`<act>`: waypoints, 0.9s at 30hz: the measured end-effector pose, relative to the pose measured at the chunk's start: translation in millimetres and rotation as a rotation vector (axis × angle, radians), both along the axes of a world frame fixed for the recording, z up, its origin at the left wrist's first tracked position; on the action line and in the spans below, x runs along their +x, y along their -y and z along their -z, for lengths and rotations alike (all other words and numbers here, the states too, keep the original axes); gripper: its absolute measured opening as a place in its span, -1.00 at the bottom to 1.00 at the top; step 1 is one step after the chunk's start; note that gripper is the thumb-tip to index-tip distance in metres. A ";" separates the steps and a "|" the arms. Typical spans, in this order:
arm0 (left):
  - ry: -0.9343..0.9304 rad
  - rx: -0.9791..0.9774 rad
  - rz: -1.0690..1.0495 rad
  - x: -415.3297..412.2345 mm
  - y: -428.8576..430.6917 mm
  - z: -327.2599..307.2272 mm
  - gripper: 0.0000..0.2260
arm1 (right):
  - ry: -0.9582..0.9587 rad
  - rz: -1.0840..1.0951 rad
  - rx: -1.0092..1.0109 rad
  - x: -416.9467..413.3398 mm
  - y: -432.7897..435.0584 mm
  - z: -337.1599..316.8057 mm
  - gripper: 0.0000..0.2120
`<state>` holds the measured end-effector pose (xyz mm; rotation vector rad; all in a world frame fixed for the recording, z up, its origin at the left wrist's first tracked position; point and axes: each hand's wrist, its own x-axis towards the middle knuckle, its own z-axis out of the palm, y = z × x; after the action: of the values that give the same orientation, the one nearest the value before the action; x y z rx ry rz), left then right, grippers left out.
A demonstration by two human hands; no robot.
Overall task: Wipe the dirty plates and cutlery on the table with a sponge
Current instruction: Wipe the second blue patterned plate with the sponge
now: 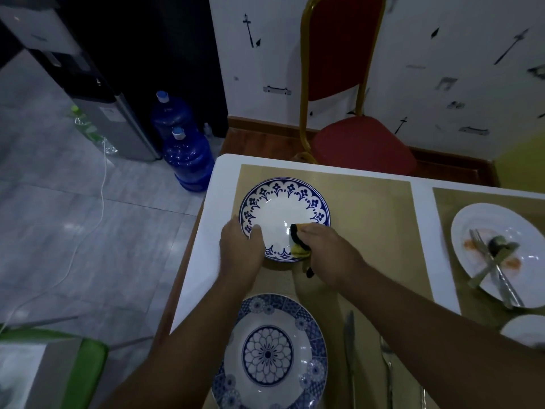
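The blue-rimmed plate lies flat on a tan placemat near the far left corner of the worktop. The left hand clamps the plate's near-left rim, thumb lying over the rim onto the white face. The right hand is curled around a yellow and black sponge, pressing it against the plate's near-right inner face.

Risks noted:

1. The plate sits close to the worktop's left edge, with tiled floor below. A hard stroke toward the left, or a loosened left-hand grip, could likely slide it off the placemat and over the edge.
2. The sponge overhangs the near rim. A stroke running past the rim could drag residue onto the placemat.
3. The patterned plate lies directly beneath both forearms; a dropped wrist could strike or shift it.
4. A knife and another utensil, too blurred to identify, lie just right of that plate, within reach of the right forearm on withdrawal.
5. The soiled white plate at the right carries a crossed fork and spoon with reddish residue; it appears unwiped, and loose cutlery could slip when that plate is handled.

Lighting is dim; remaining dirt on the current plate cannot be judged.
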<state>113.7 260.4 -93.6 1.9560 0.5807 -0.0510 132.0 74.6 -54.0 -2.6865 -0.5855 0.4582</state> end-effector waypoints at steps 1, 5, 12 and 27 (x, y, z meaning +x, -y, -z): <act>-0.012 0.106 0.057 -2.6 1.0 -0.3 -0.52 | 0.016 0.003 0.012 -1.2 1.7 0.8 -0.44; -0.081 0.452 0.313 -17.1 10.8 -8.0 -0.42 | 0.066 0.014 0.055 -6.4 13.0 -0.1 -0.40; -0.033 0.687 0.595 -40.3 55.7 -29.6 -0.42 | 0.127 -0.065 0.014 -25.7 63.5 -20.6 -0.28; 0.060 0.641 0.840 -142.8 299.3 -60.0 -0.44 | 0.182 -0.073 0.034 -155.6 310.2 -47.5 -0.29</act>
<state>-29.1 -38.8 -33.6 2.6913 -0.3541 -0.3642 -23.7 -235.5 -6.5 -2.6986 -0.7377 0.2215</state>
